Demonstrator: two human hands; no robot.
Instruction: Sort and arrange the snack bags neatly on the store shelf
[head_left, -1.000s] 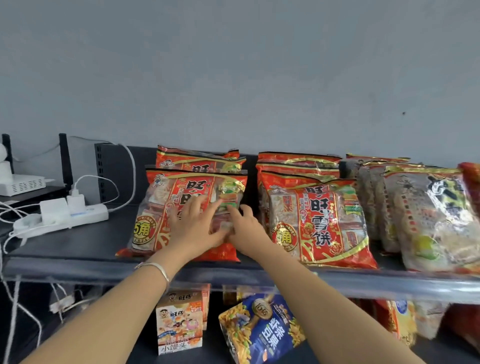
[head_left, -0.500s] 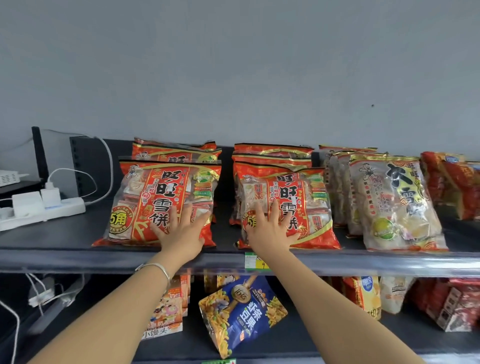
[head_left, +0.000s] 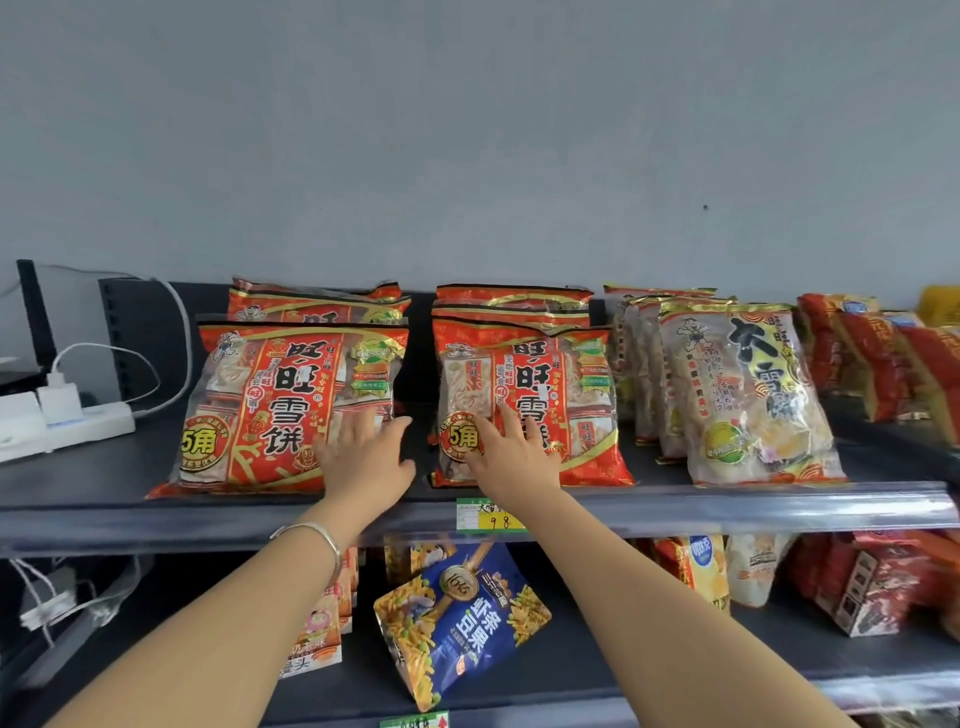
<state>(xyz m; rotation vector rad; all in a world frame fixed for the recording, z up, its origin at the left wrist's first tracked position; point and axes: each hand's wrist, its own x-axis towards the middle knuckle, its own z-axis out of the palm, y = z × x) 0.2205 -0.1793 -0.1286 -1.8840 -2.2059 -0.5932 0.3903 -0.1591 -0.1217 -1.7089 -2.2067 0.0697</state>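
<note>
- On the upper shelf (head_left: 727, 506), two red bags stand side by side at the front edge, leaning back, with a narrow dark gap between them.
- Your left hand (head_left: 363, 462) lies flat on the lower right corner of the left bag (head_left: 270, 405). Its fingers (head_left: 358, 426) are straight and spread apart, gripping nothing.
- Your right hand (head_left: 511, 462) presses flat on the lower left part of the right bag (head_left: 524, 384), beside the round yellow badge. Its fingers (head_left: 506, 421) are straight and slightly apart, gripping nothing.
- You wear a bracelet (head_left: 317, 535) on your left wrist.
- Behind the left bag, a rear bag (head_left: 311, 304) of the same kind shows its top. Behind the right bag, more red tops (head_left: 511, 299) show.
- Right of the right bag and apart from it, pale bags (head_left: 748, 395) stand one behind another, the front one at the shelf edge.
- Farther right, more red packs (head_left: 872, 353) lean near the end of the shelf.
- At the far left, a white power strip (head_left: 78, 428) with plugs and cables lies on the shelf, apart from the left bag.
- A price tag (head_left: 483, 514) sits on the shelf rail just beside your right wrist.
- On the lower shelf (head_left: 779, 649), a blue bag (head_left: 462, 618) stands tilted between your forearms.
</note>
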